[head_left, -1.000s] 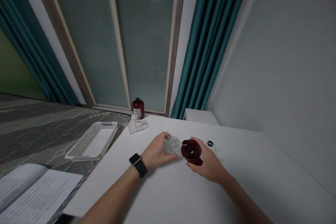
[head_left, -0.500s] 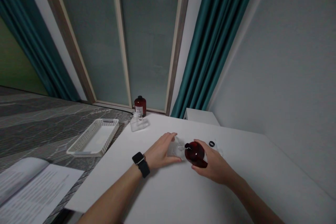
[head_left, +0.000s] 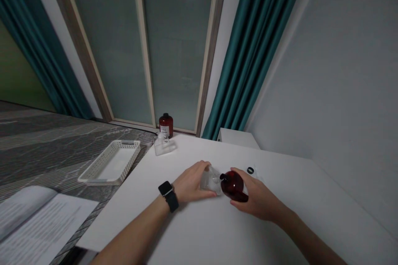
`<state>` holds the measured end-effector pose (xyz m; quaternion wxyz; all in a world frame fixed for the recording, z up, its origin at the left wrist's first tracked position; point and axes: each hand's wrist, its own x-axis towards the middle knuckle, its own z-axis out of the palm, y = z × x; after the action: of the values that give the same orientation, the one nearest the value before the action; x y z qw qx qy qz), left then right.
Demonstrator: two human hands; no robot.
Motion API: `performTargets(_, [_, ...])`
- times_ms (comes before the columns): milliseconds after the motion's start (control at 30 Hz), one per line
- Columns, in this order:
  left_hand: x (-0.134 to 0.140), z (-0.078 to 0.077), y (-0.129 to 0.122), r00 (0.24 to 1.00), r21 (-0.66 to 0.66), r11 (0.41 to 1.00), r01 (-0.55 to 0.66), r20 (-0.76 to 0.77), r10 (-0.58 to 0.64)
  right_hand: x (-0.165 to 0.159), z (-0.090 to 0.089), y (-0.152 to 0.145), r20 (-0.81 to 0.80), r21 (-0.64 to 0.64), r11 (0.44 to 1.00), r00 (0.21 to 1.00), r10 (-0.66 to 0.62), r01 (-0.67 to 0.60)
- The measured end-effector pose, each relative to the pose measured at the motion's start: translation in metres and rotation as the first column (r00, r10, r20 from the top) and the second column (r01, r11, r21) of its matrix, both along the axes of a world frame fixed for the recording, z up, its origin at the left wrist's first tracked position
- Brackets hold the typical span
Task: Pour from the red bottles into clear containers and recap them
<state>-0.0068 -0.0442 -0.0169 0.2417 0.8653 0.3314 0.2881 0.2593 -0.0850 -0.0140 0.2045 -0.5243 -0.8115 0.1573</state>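
As the head view looks down over the white table (head_left: 199, 232), both hands meet near its middle. The right hand (head_left: 257, 198) has its fingers wrapped around a dark red-brown bottle (head_left: 234, 186), which is tilted to the left, its dark mouth pointing at a clear bottle (head_left: 209, 180). The left hand (head_left: 189, 185), with a black watch (head_left: 168, 195) at its wrist, grips that clear bottle between thumb and fingers; the two necks lie close together, and whether they touch or anything flows cannot be told. Just beyond the right hand lies a black ring (head_left: 250, 170), close to something transparent and too faint to name. At the far left corner, a second brown bottle (head_left: 166, 126) stands upright behind another clear container (head_left: 164, 146). Off the table's left edge are a white basket (head_left: 83, 177) and an open book (head_left: 52, 219).
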Motion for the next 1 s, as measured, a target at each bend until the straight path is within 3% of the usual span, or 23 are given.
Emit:
performTargets(200, [0.004,-0.005,-0.002,1.0,-0.033,0.999,-0.016,0.003,0.016,0.004,0.008,-0.002,-0.024,0.007,0.998,0.998,0.065,-0.065])
performTargets(500, [0.011,-0.011,-0.006,0.991,-0.131,0.991,0.005,0.13,0.012,0.009,0.016,-0.003,0.006,-0.022,0.995,0.995,0.097,-0.097])
performTargets(1000, [0.017,-0.021,-0.006,0.984,-0.174,0.984,0.025,0.178,0.006,0.009,0.03,-0.004,0.122,-0.089,0.992,0.988,0.097,-0.086])
